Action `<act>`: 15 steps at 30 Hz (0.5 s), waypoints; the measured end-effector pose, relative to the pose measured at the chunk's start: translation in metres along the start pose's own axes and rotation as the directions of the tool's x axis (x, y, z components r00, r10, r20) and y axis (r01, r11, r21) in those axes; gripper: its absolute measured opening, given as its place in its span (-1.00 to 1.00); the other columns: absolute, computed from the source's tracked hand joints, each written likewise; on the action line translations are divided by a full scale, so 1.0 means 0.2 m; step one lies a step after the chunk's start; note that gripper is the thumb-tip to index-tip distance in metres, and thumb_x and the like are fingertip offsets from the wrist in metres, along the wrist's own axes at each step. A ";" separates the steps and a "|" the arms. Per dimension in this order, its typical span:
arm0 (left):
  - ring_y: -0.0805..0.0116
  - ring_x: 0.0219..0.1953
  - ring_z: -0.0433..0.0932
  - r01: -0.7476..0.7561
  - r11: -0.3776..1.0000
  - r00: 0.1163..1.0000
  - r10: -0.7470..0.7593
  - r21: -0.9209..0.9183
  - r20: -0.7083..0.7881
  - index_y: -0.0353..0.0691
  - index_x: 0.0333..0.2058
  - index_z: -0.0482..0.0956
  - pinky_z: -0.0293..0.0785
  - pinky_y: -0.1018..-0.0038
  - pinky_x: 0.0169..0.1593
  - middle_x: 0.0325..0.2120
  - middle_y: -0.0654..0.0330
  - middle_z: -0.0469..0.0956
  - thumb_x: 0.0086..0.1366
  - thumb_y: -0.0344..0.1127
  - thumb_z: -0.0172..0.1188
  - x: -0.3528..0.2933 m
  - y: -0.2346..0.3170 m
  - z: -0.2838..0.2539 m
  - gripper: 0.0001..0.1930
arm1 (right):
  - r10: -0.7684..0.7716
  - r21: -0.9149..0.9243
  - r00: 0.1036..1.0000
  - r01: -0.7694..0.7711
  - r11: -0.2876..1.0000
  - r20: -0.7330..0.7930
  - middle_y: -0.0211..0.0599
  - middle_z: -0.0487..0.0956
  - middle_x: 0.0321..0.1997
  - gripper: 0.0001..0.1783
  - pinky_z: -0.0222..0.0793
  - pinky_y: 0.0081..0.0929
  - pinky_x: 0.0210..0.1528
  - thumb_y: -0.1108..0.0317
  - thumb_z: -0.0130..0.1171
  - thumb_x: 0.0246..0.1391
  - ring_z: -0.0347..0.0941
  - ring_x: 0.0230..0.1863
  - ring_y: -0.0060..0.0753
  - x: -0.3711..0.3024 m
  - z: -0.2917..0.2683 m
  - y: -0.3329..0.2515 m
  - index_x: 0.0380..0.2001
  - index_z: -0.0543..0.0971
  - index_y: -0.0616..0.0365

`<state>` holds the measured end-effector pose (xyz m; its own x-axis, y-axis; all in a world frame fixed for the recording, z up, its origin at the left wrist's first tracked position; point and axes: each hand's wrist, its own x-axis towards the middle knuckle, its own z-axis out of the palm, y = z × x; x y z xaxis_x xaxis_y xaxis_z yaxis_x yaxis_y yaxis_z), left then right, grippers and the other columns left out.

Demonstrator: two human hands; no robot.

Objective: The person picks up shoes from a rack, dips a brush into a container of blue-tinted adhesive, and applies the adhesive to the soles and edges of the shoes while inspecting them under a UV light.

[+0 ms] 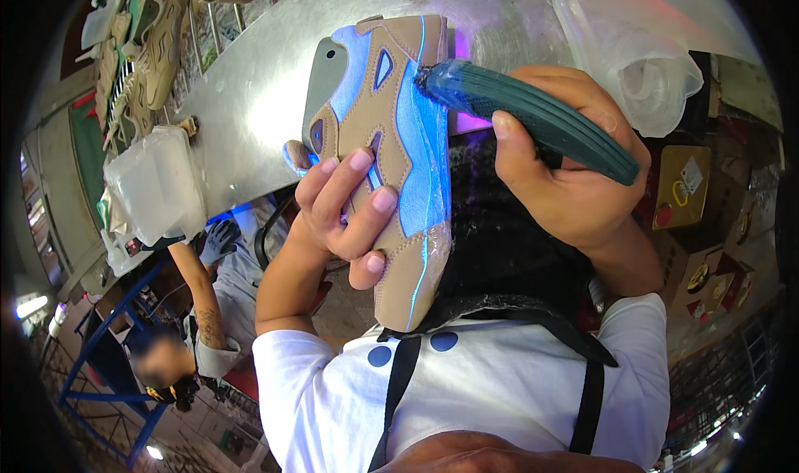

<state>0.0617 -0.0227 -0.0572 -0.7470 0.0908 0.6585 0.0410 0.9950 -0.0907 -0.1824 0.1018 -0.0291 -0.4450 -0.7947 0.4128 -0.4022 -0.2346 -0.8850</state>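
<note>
My left hand (348, 215) is closed around a shoe upper (366, 115), tan with pale panels that glow blue under violet light. A grey-green last (323, 82) shows inside its opening. The upper lies on its side, with the toe end toward my body. A wet, glossy film shows along its lower edge near the toe. In my right hand (574, 165) is a brush (541, 111) with a ridged dark green handle, gripped between thumb and fingers. Its dark bristle tip touches the upper's lower edge near the heel.
Under the upper is a shiny metal table (258, 98). A translucent plastic container (158, 186) stands at the left and another clear one (649, 82) at the far right. Several tan shoes (162, 48) hang on a rack at far left. Another person (208, 315) works at lower left.
</note>
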 end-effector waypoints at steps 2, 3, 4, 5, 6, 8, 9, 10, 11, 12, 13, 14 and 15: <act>-0.11 -0.01 0.61 -0.004 1.000 1.000 0.004 -0.001 0.004 -0.05 0.35 -0.09 0.40 -0.06 0.12 0.14 0.09 0.38 0.38 -0.25 0.19 0.00 0.00 0.00 -0.26 | -0.004 -0.040 1.000 0.003 0.999 -0.009 -0.07 0.67 -0.15 -0.75 0.52 -0.57 -0.15 0.63 0.36 0.06 0.60 -0.20 -0.46 0.00 0.00 -0.01 -0.16 0.60 0.45; -0.11 -0.01 0.61 -0.005 1.000 1.000 0.005 -0.003 0.006 -0.05 0.35 -0.09 0.40 -0.06 0.12 0.13 0.09 0.39 0.38 -0.25 0.18 0.00 0.00 0.00 -0.27 | 0.001 -0.051 1.000 -0.001 0.999 -0.009 -0.08 0.67 -0.15 -0.75 0.52 -0.57 -0.15 0.63 0.36 0.06 0.60 -0.20 -0.46 0.00 0.00 -0.01 -0.16 0.60 0.45; -0.11 -0.01 0.61 -0.007 1.000 1.000 0.007 -0.005 0.008 -0.04 0.35 -0.09 0.40 -0.06 0.12 0.13 0.09 0.39 0.38 -0.26 0.18 0.01 0.00 0.00 -0.27 | 0.002 -0.070 1.000 -0.003 0.998 -0.013 -0.09 0.67 -0.16 -0.75 0.53 -0.57 -0.16 0.63 0.36 0.06 0.60 -0.20 -0.47 0.00 0.00 -0.01 -0.16 0.60 0.45; -0.11 -0.01 0.61 -0.007 1.000 1.000 0.007 -0.007 0.010 -0.04 0.35 -0.09 0.40 -0.06 0.12 0.13 0.09 0.39 0.38 -0.26 0.18 0.00 0.00 0.00 -0.27 | 0.005 -0.088 1.000 -0.006 0.996 -0.016 -0.09 0.68 -0.16 -0.75 0.53 -0.57 -0.16 0.63 0.36 0.06 0.60 -0.20 -0.47 0.00 0.00 -0.01 -0.16 0.60 0.45; -0.11 -0.01 0.61 -0.008 1.000 1.000 0.008 -0.010 0.013 -0.04 0.35 -0.09 0.40 -0.06 0.12 0.13 0.09 0.39 0.38 -0.26 0.17 0.00 0.00 0.00 -0.28 | 0.004 -0.113 1.000 -0.007 0.994 -0.023 -0.10 0.67 -0.16 -0.75 0.53 -0.58 -0.16 0.64 0.35 0.07 0.60 -0.21 -0.48 0.00 0.00 -0.01 -0.16 0.60 0.45; -0.12 0.00 0.61 -0.005 1.000 1.000 0.005 -0.018 0.009 -0.03 0.35 -0.09 0.39 -0.07 0.13 0.13 0.09 0.39 0.38 -0.26 0.17 0.01 0.00 0.00 -0.28 | 0.042 -0.129 0.998 -0.049 0.990 -0.052 -0.10 0.67 -0.15 -0.75 0.53 -0.58 -0.16 0.64 0.35 0.07 0.60 -0.21 -0.49 0.00 0.01 -0.01 -0.16 0.61 0.45; -0.12 0.00 0.60 -0.002 1.000 1.000 0.003 -0.024 0.017 -0.03 0.35 -0.09 0.39 -0.07 0.14 0.13 0.09 0.40 0.38 -0.26 0.17 0.01 0.00 -0.01 -0.28 | 0.081 -0.118 0.994 -0.089 0.989 -0.071 -0.10 0.67 -0.15 -0.76 0.52 -0.58 -0.16 0.64 0.34 0.08 0.60 -0.22 -0.49 0.01 0.01 -0.01 -0.15 0.61 0.45; -0.12 0.00 0.60 -0.001 1.000 1.000 0.001 -0.029 0.023 -0.03 0.35 -0.09 0.39 -0.07 0.14 0.13 0.09 0.40 0.38 -0.26 0.17 0.01 0.00 -0.01 -0.28 | 0.120 -0.106 0.989 -0.129 0.986 -0.090 -0.10 0.67 -0.15 -0.76 0.52 -0.58 -0.15 0.64 0.34 0.08 0.60 -0.22 -0.49 0.01 0.01 -0.01 -0.15 0.61 0.45; -0.12 0.00 0.60 0.001 0.999 0.999 0.001 -0.039 0.038 -0.03 0.35 -0.09 0.39 -0.07 0.14 0.13 0.09 0.40 0.38 -0.26 0.17 0.01 0.00 -0.02 -0.28 | 0.109 -0.055 0.990 -0.115 0.992 -0.094 -0.10 0.67 -0.15 -0.76 0.52 -0.58 -0.15 0.64 0.33 0.09 0.60 -0.22 -0.49 0.01 0.01 0.01 -0.14 0.61 0.45; -0.12 0.00 0.60 0.001 0.999 0.999 0.001 -0.046 0.048 -0.03 0.35 -0.09 0.39 -0.07 0.14 0.13 0.09 0.40 0.37 -0.26 0.18 0.00 0.00 -0.03 -0.27 | 0.099 -0.004 0.990 -0.100 0.995 -0.100 -0.10 0.67 -0.14 -0.76 0.52 -0.57 -0.14 0.64 0.32 0.10 0.60 -0.22 -0.49 0.00 0.00 0.03 -0.14 0.61 0.45; -0.12 0.00 0.60 0.001 0.999 0.998 0.002 -0.053 0.058 -0.03 0.35 -0.09 0.39 -0.07 0.14 0.13 0.09 0.40 0.37 -0.26 0.18 0.00 -0.01 -0.03 -0.27 | 0.089 0.047 0.990 -0.085 0.995 -0.106 -0.10 0.67 -0.14 -0.76 0.52 -0.57 -0.14 0.64 0.32 0.11 0.60 -0.23 -0.48 -0.01 0.00 0.04 -0.13 0.61 0.46; -0.12 0.00 0.60 0.000 0.998 0.998 0.004 -0.057 0.063 -0.02 0.35 -0.08 0.39 -0.07 0.14 0.13 0.09 0.40 0.37 -0.26 0.18 0.00 -0.01 -0.04 -0.27 | 0.093 0.053 0.991 -0.088 0.995 -0.093 -0.13 0.68 -0.19 -0.75 0.54 -0.58 -0.20 0.63 0.36 0.07 0.62 -0.27 -0.49 -0.01 -0.01 0.04 -0.16 0.62 0.42; -0.11 0.00 0.60 -0.002 0.999 0.999 0.005 -0.052 0.054 -0.02 0.35 -0.08 0.39 -0.07 0.14 0.14 0.09 0.40 0.37 -0.26 0.18 -0.01 -0.01 -0.03 -0.27 | 0.097 0.060 0.992 -0.093 0.994 -0.078 -0.16 0.69 -0.23 -0.75 0.55 -0.59 -0.25 0.62 0.40 0.03 0.63 -0.32 -0.51 -0.01 -0.01 0.04 -0.18 0.62 0.38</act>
<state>0.0664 -0.0249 -0.0533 -0.7816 0.0931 0.6167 0.0768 0.9956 -0.0529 -0.1857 0.1026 -0.0361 -0.5433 -0.7676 0.3402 -0.3102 -0.1930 -0.9309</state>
